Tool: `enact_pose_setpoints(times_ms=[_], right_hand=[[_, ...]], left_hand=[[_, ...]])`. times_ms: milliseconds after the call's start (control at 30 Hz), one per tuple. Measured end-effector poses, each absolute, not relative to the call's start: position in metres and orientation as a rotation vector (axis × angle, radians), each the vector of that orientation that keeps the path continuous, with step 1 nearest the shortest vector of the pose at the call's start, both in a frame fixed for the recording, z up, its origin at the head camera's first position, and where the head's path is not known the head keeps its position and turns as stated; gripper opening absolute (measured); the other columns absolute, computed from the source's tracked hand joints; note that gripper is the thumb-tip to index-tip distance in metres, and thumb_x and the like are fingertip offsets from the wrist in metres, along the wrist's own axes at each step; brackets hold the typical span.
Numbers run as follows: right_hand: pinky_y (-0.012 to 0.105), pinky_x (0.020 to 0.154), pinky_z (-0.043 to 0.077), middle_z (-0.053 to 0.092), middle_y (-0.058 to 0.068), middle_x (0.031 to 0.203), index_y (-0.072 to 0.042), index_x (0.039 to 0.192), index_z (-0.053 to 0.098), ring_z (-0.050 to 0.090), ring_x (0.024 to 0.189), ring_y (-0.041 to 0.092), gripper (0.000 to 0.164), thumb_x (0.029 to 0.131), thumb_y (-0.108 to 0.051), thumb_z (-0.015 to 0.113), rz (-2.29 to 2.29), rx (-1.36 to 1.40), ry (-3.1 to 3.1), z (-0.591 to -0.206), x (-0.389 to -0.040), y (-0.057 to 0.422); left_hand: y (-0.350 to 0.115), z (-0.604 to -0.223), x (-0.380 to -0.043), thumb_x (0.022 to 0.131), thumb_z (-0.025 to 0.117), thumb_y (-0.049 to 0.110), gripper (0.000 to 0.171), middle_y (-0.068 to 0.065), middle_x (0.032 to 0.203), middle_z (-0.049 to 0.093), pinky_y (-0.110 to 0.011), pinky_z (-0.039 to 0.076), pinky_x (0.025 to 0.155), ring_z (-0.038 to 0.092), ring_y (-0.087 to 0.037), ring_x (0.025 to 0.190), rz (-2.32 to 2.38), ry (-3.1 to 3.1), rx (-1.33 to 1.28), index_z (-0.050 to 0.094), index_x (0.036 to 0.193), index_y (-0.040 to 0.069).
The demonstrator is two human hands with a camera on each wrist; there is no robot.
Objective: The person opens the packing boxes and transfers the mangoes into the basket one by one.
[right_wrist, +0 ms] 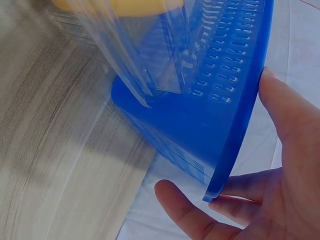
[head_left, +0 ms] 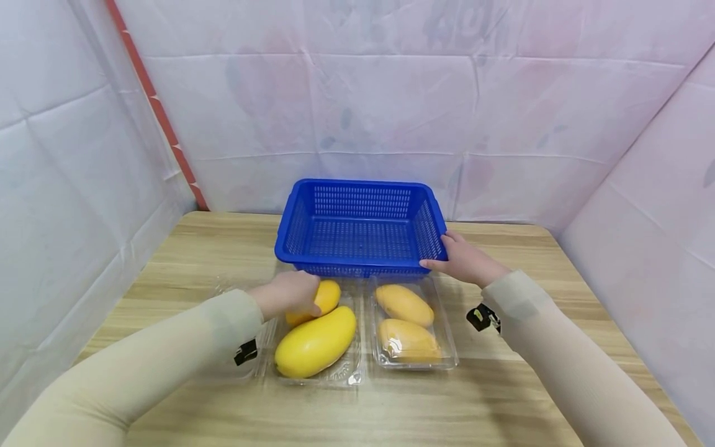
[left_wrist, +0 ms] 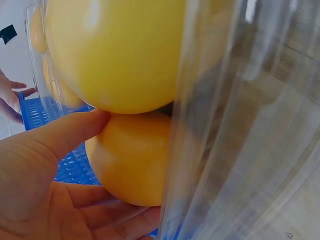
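In the head view my left hand (head_left: pixel 290 293) reaches into an open clear plastic box (head_left: pixel 357 357). It grips the smaller, orange-yellow mango (left_wrist: pixel 132 160), thumb on one side and fingers beneath in the left wrist view. A larger yellow mango (head_left: pixel 315 341) lies against it, nearer me. My right hand (head_left: pixel 466 259) holds the near right corner of a blue plastic basket (right_wrist: pixel 195 130), with thumb and fingers on different sides of the corner. The basket has slotted walls, and nothing lies inside it.
Right of the open box, a second clear box (head_left: pixel 447 360) holds two orange mangoes (head_left: pixel 404 304). The open lid (head_left: pixel 223 366) spreads left under my forearm. A wooden table (head_left: pixel 391 416) carries everything, with pale cloth walls (head_left: pixel 385 105) around it.
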State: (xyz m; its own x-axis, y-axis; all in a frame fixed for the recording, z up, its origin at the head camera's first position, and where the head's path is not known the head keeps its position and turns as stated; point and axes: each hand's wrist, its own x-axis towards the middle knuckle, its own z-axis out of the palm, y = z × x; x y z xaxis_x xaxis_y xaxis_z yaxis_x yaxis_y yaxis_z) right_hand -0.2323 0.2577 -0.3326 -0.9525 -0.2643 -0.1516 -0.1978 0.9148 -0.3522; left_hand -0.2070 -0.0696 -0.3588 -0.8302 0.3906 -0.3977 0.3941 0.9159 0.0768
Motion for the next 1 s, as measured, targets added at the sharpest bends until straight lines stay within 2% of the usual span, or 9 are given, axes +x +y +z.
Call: enact_pose_setpoints(times_ms=[133, 233, 500, 633, 1000], right_hand=[[0.059, 0.101, 0.026, 0.02, 0.035, 0.143, 0.019, 0.138, 0.021, 0.03, 0.126, 0.05, 0.094, 0.088, -0.053, 0.056, -0.511, -0.354, 2.876, -0.333, -0.232, 0.258], [0.059, 0.101, 0.026, 0.02, 0.035, 0.143, 0.019, 0.138, 0.021, 0.03, 0.126, 0.05, 0.094, 0.088, -0.052, 0.056, -0.516, -0.351, 2.874, -0.333, -0.232, 0.258], [0.059, 0.101, 0.025, 0.018, 0.035, 0.144, 0.019, 0.138, 0.02, 0.028, 0.127, 0.051, 0.095, 0.088, -0.053, 0.055, -0.523, -0.345, 2.872, -0.333, -0.233, 0.259], [0.06, 0.102, 0.025, 0.016, 0.035, 0.144, 0.018, 0.139, 0.018, 0.027, 0.128, 0.051, 0.096, 0.088, -0.055, 0.054, -0.533, -0.337, 2.872, -0.334, -0.233, 0.26], [0.059, 0.102, 0.024, 0.016, 0.035, 0.144, 0.018, 0.139, 0.019, 0.026, 0.128, 0.051, 0.094, 0.088, -0.052, 0.055, -0.534, -0.329, 2.881, -0.336, -0.232, 0.261]], left_hand=[[-0.071, -0.357, -0.206, 0.08, 0.07, 0.042, 0.053, -0.004, 0.087, 0.062, -0.037, 0.048, 0.069, 0.054, -0.017, 0.074, -0.007, 2.674, 0.589, 0.059, 0.115, 0.003], [-0.072, -0.356, -0.205, 0.079, 0.07, 0.041, 0.056, -0.005, 0.09, 0.063, -0.037, 0.049, 0.07, 0.054, -0.017, 0.075, -0.005, 2.698, 0.618, 0.057, 0.118, 0.002], [-0.073, -0.347, -0.2, 0.08, 0.069, 0.041, 0.059, -0.002, 0.085, 0.061, -0.035, 0.047, 0.062, 0.055, -0.016, 0.073, -0.003, 2.731, 0.679, 0.054, 0.123, 0.004], [-0.072, -0.339, -0.197, 0.08, 0.069, 0.042, 0.062, -0.003, 0.09, 0.063, -0.035, 0.047, 0.063, 0.056, -0.016, 0.076, -0.007, 2.749, 0.706, 0.053, 0.127, 0.004], [-0.076, -0.333, -0.195, 0.079, 0.07, 0.042, 0.06, 0.003, 0.077, 0.057, -0.032, 0.044, 0.057, 0.052, -0.014, 0.066, 0.0, 2.771, 0.732, 0.053, 0.125, 0.007]])
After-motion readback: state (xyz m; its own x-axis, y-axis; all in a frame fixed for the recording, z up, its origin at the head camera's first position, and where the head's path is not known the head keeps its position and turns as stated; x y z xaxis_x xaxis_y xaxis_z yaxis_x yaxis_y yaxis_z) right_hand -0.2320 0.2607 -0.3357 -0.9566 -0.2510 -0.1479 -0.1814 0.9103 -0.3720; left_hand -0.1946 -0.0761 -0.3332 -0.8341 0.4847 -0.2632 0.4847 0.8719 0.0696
